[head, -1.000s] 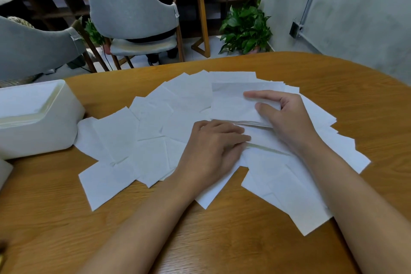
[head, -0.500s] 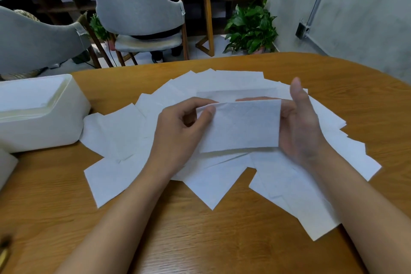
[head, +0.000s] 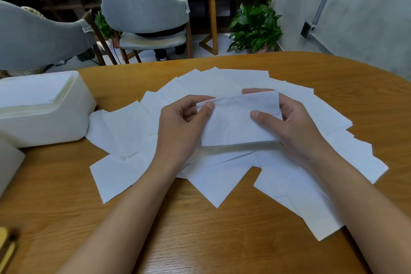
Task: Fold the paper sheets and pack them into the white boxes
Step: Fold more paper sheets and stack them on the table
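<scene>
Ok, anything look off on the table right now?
Nothing spilled or torn. The loose sheets lie fanned at mixed angles on the table; left hand and right hand pinch one folded sheet above them.

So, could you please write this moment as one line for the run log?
stage: folding | left hand: pinches folded sheet | right hand: holds same sheet | white box: on table, left
</scene>
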`<state>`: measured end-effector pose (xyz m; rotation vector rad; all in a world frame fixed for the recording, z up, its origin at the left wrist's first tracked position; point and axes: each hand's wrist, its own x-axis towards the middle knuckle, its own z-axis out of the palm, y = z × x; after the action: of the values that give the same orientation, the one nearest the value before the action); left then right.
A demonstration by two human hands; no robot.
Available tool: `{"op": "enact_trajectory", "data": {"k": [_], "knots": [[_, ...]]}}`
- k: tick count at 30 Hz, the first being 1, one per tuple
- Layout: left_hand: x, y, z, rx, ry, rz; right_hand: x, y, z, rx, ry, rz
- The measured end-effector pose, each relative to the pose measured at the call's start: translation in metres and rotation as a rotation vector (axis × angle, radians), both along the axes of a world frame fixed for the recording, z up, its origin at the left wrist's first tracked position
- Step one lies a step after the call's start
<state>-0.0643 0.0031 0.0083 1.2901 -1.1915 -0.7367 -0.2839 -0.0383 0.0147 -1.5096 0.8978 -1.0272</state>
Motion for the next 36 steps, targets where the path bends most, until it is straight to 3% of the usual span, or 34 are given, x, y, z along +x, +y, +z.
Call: {"op": "enact_trajectory", "data": {"k": [7,10,13,16,20,22,30,36], "knots": [[-0.001,0.000,-0.003,0.046,-0.134,0.059,0.000,-0.002,0.003,-0.057,-0.052,0.014],[-0.004,0.004,0.005,0.114,0.005,-0.096,0.000,-0.002,0.004,-0.025,-0.139,0.022],[-0.004,0.005,0.005,0.052,0.016,-0.105,-0.002,-0.003,0.002,-0.117,0.052,0.054],[-0.001,0.002,0.000,-0.027,-0.133,-0.062,-0.002,-0.003,0.000,-0.119,0.138,0.005],[0.018,0.000,-0.006,0.018,-0.611,-0.181,-0.006,-0.010,-0.002,-0.145,0.142,-0.244],[0.026,0.000,-0.010,0.066,-0.735,-0.251,-0.009,-0.013,-0.003,-0.147,0.152,-0.285],[0.030,-0.001,-0.017,-0.031,-0.862,-0.260,-0.006,-0.014,-0.008,-0.115,0.138,-0.241],[0.027,0.000,-0.014,-0.235,-0.819,-0.151,-0.007,-0.013,-0.009,-0.169,0.162,-0.191]]}}
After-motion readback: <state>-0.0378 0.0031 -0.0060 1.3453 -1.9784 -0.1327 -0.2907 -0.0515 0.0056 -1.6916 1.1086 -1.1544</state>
